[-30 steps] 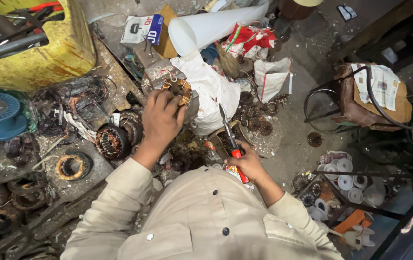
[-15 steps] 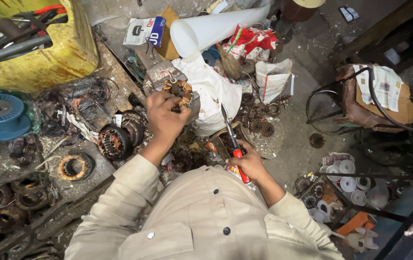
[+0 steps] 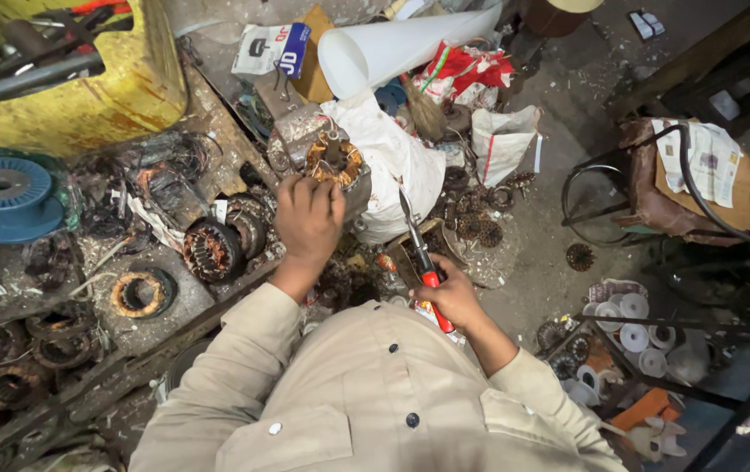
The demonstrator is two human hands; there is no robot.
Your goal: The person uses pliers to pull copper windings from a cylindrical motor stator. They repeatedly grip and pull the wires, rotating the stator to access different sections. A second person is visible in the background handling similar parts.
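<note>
Right now my left hand (image 3: pixel 307 218) has its fingers (image 3: pixel 300 194) curled tight on the near side of the old motor part (image 3: pixel 333 166) with shiny copper wire in it, which sits far from me in the middle of the messy worktop (image 3: pixel 152 328), just left of the white cloth sack (image 3: pixel 397 162). My right hand (image 3: pixel 449 293) is closed around the red handle of the pointy tool (image 3: pixel 418 249), tip aimed far. I think the tip could slip off and poke my left hand, because that hand is near.
</note>
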